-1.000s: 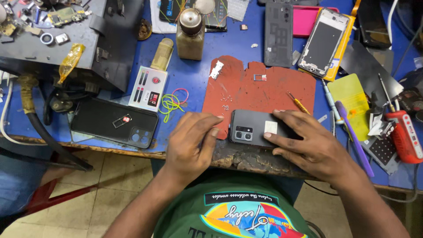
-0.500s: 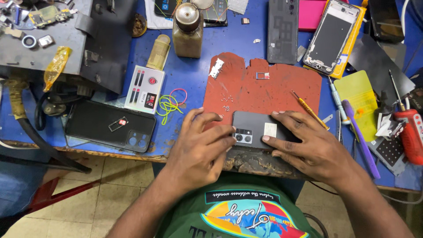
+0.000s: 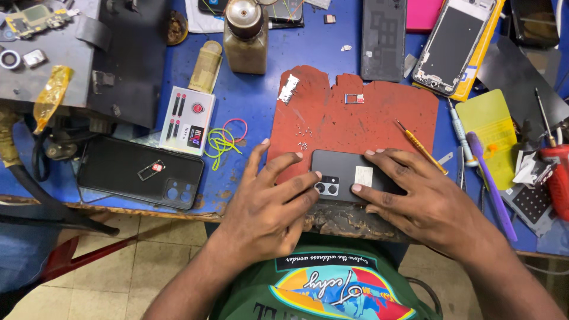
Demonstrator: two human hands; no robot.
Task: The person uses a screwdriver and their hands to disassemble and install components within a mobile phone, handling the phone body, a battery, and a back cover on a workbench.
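A dark grey phone point(image 3: 344, 170) lies back-up on a worn red mat point(image 3: 355, 118) at the near edge of the blue bench; its camera cluster faces left and a pale sticker sits on its back. My left hand point(image 3: 267, 207) rests over the phone's left end, fingertips by the cameras. My right hand point(image 3: 421, 195) covers the phone's right part, fingers spread and pressing on it. Several tiny screws point(image 3: 303, 139) lie on the mat just above the phone.
A black phone back cover point(image 3: 139, 172) lies left, with coloured rubber bands point(image 3: 224, 141) and a small white box point(image 3: 188, 120) beside it. A brown bottle point(image 3: 244, 35) stands behind. An opened phone point(image 3: 451, 47), orange-handled screwdriver point(image 3: 419, 145), purple tool point(image 3: 489, 178) and yellow sheet point(image 3: 489, 127) crowd the right.
Both hands stay on the grey phone; my left fingers have spread further over its left end. The view has shifted slightly.
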